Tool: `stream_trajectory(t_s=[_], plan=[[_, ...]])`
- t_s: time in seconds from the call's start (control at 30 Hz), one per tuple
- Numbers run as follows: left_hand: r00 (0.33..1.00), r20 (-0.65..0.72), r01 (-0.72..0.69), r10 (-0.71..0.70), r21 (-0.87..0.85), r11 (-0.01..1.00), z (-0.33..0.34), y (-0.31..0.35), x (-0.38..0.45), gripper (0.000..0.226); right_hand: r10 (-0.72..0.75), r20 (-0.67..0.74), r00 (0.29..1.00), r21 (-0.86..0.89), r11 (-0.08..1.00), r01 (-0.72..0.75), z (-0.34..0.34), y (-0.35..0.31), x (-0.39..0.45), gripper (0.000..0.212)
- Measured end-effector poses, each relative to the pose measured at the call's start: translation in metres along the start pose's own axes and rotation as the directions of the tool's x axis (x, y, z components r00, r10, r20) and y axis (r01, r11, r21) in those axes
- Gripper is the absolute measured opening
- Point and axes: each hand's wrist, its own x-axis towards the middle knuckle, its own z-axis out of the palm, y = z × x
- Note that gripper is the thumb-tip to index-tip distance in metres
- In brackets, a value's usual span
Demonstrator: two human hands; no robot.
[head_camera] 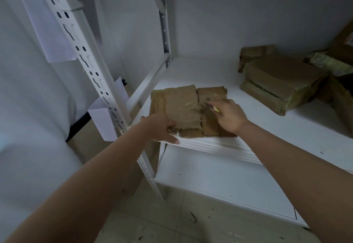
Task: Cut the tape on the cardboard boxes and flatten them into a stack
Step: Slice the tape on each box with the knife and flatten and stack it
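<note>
A flattened brown cardboard piece with shiny clear tape on it lies at the front left of a white shelf. My left hand grips its near left edge, thumb along the shelf's front lip. My right hand rests on the cardboard's right half and holds a small yellow cutter; its fingers are blurred. Two taped cardboard boxes sit stacked at the shelf's back right.
More crumpled cardboard and a printed box lie behind the stack. A white perforated upright with paper sheets clipped to it stands left. A lower white shelf and a tiled floor with debris lie below.
</note>
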Motion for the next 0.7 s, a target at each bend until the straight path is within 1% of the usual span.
stream_trajectory(t_s=[0.03, 0.07, 0.1, 0.13, 0.2, 0.27, 0.3, 0.33, 0.4, 0.43, 0.47, 0.53, 0.6, 0.63, 0.7], plan=[[0.999, 0.045, -0.009, 0.011, -0.025, 1.0, 0.001, 0.001, 0.0, 0.083, -0.014, 0.117, 0.993, -0.032, 0.999, 0.018, 0.005, 0.001, 0.001, 0.043], [0.996, 0.084, -0.003, 0.006, -0.047, 0.999, 0.002, 0.001, 0.0, 0.086, -0.008, 0.196, 0.981, -0.072, 0.997, 0.022, 0.01, 0.001, 0.001, 0.047], [0.994, 0.109, 0.018, -0.011, -0.062, 0.998, 0.003, 0.002, 0.001, 0.086, 0.006, 0.222, 0.975, -0.109, 0.994, 0.019, 0.015, 0.001, 0.0, 0.051], [0.993, 0.116, 0.047, -0.037, -0.085, 0.995, 0.005, 0.002, 0.001, 0.083, 0.022, 0.203, 0.979, -0.128, 0.992, 0.004, 0.02, 0.001, -0.001, 0.056], [0.988, 0.088, 0.137, -0.124, -0.165, 0.977, 0.009, 0.0, 0.002, 0.076, 0.075, 0.096, 0.993, -0.127, 0.99, -0.062, 0.024, -0.001, -0.006, 0.058], [0.98, -0.008, 0.19, -0.196, -0.214, 0.958, 0.012, -0.005, 0.005, 0.075, 0.086, -0.041, 0.995, -0.177, 0.98, -0.092, 0.026, -0.004, -0.013, 0.052], [0.976, -0.063, 0.193, -0.207, -0.176, 0.965, 0.011, -0.005, 0.007, 0.075, 0.067, -0.096, 0.993, -0.222, 0.971, -0.087, 0.026, -0.005, -0.016, 0.047], [0.972, -0.108, 0.196, -0.206, -0.102, 0.975, 0.009, -0.003, 0.011, 0.074, 0.05, -0.143, 0.989, -0.243, 0.966, -0.084, 0.026, -0.006, -0.018, 0.043], [0.963, -0.185, 0.209, -0.195, 0.055, 0.976, 0.007, 0.007, 0.016, 0.071, 0.049, -0.202, 0.978, -0.184, 0.979, -0.087, 0.026, -0.005, -0.021, 0.037], [0.954, -0.235, 0.216, -0.188, 0.097, 0.972, 0.007, 0.015, 0.018, 0.07, 0.059, -0.233, 0.971, -0.134, 0.987, -0.092, 0.026, -0.003, -0.023, 0.036], [0.941, -0.294, 0.206, -0.166, 0.111, 0.972, 0.007, 0.024, 0.021, 0.068, 0.075, -0.266, 0.961, -0.087, 0.991, -0.102, 0.026, -0.001, -0.024, 0.035], [0.923, -0.378, 0.119, -0.07, 0.106, 0.987, 0.009, 0.039, 0.027, 0.065, 0.094, -0.331, 0.939, -0.041, 0.993, -0.114, 0.026, 0.003, -0.025, 0.035], [0.936, -0.352, 0.021, 0.017, 0.107, 0.994, 0.014, 0.049, 0.034, 0.062, 0.09, -0.356, 0.93, -0.055, 0.992, -0.117, 0.026, 0.006, -0.024, 0.038], [0.951, -0.307, 0.007, 0.021, 0.091, 0.996, 0.019, 0.053, 0.037, 0.061, 0.09, -0.333, 0.939, -0.061, 0.991, -0.116, 0.026, 0.007, -0.022, 0.041], [0.976, -0.216, 0.037, -0.027, 0.041, 0.998, 0.032, 0.06, 0.043, 0.057, 0.096, -0.209, 0.973, -0.058, 0.992, -0.11, 0.027, 0.011, -0.019, 0.05]])
